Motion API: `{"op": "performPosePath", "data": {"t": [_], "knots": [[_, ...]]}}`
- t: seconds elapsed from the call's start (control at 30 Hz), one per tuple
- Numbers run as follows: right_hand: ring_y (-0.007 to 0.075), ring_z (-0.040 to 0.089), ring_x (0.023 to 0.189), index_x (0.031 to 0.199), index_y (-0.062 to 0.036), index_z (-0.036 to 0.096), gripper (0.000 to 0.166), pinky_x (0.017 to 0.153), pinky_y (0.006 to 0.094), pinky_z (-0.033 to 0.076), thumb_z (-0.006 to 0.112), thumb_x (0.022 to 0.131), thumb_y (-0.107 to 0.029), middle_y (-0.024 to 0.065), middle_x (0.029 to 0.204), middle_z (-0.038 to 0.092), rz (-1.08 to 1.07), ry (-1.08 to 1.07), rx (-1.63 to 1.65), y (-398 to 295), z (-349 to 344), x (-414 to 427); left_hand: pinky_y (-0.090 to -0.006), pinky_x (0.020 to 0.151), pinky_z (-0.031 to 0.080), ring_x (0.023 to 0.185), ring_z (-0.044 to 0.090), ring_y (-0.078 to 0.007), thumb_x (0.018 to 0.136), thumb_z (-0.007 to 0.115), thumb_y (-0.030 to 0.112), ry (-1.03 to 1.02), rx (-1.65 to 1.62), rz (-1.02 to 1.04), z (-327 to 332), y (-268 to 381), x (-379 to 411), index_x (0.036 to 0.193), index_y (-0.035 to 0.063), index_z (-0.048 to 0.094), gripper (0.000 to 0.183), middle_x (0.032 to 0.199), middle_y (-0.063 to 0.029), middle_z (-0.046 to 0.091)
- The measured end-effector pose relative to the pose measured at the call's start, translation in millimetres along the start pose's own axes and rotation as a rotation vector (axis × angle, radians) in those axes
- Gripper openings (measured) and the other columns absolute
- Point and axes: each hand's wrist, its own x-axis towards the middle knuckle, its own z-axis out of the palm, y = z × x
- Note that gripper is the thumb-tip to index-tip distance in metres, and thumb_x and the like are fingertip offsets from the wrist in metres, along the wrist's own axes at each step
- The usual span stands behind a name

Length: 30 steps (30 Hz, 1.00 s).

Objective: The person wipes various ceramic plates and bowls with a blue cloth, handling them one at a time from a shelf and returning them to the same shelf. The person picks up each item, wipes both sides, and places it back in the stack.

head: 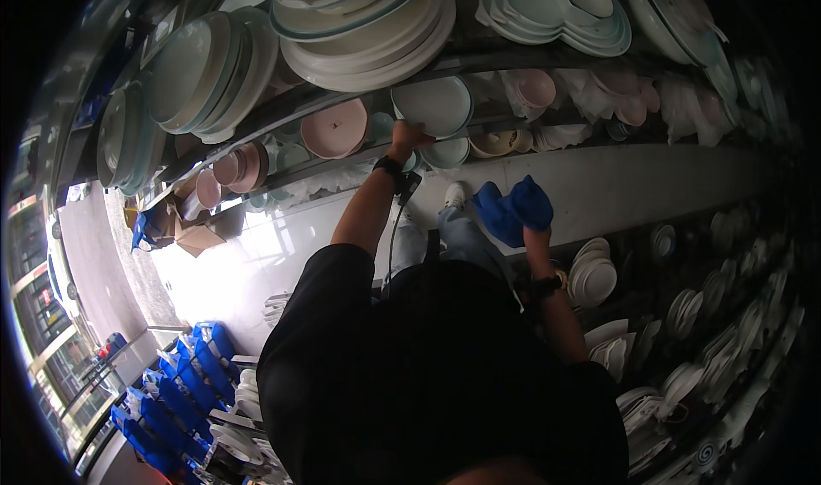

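My left hand [408, 137] reaches to a shelf and touches the near rim of a large pale ceramic bowl [433, 105]; whether the fingers grip it is not plain. A pink bowl [335, 127] stands to the left of that hand, and a smaller pale bowl [447, 153] sits just below the large one. In my right hand [537, 236] is a bunched blue cloth [513, 210], held over the floor, away from the shelf. The folds of the cloth hide part of the fingers.
Stacked plates and bowls [365, 36] fill the upper shelf. Wrapped pink bowls [535, 89] stand farther right. Behind me on the right are racks with white dishes [593, 280]. Blue bins [173, 395] stand at lower left, and an open cardboard box [199, 231] lies by the shelf end.
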Motion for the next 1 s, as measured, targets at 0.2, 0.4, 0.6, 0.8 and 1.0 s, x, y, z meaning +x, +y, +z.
{"op": "performPosePath", "data": {"t": [0.2,0.4,0.6,0.8,1.0], "knots": [[0.0303,0.057,0.116,0.117,0.0020,0.061,0.051,0.095,0.0396,0.045,0.071,0.082,-0.034,0.0199,0.121,0.062,-0.033,-0.048,-0.068,1.1,5.0,-7.5,-0.0329,0.060,0.056,0.062,0.070,-0.0191,0.083,0.065,0.030,0.057,0.402,0.023,-45.6,-58.2,38.6,0.079,-0.0047,0.069,0.036,0.065,-0.0114,0.069],[0.0306,0.058,0.115,0.117,0.0004,0.061,0.049,0.096,0.0392,0.045,0.070,0.082,-0.034,0.0193,0.121,0.062,-0.015,-0.073,-0.111,0.7,19.3,-22.6,-0.0293,0.051,0.055,0.055,0.068,-0.0218,0.092,0.058,0.042,0.073,0.335,-0.019,-55.4,-38.6,7.4,0.078,-0.0107,0.066,0.055,0.070,-0.0165,0.069],[0.0299,0.059,0.113,0.116,0.0006,0.061,0.048,0.095,0.0377,0.046,0.071,0.081,-0.031,0.0199,0.119,0.063,-0.015,-0.099,-0.120,6.0,48.5,-35.1,-0.0299,0.044,0.052,0.052,0.065,-0.0187,0.091,0.057,0.038,0.560,0.341,-0.035,-145.2,-46.6,-33.0,0.083,-0.0060,0.064,0.045,0.063,-0.0115,0.066],[0.0300,0.061,0.109,0.114,0.0009,0.062,0.045,0.092,0.0373,0.047,0.071,0.082,-0.030,0.0195,0.114,0.066,-0.062,-0.131,-0.154,1.9,68.2,-53.0,-0.0323,0.051,0.055,0.058,0.069,-0.0204,0.087,0.059,0.033,0.573,0.050,-0.110,-222.6,-68.1,-43.7,0.087,-0.0064,0.066,0.040,0.072,-0.0126,0.069],[0.0305,0.062,0.108,0.114,0.0013,0.062,0.044,0.090,0.0374,0.048,0.070,0.083,-0.029,0.0197,0.114,0.065,0.057,-0.176,-0.275,-10.8,75.6,-79.4,-0.0314,0.057,0.054,0.059,0.068,-0.0185,0.085,0.055,0.050,0.467,0.258,-0.126,-247.4,-71.6,-23.9,0.080,-0.0005,0.070,0.053,0.069,-0.0104,0.069]]}}
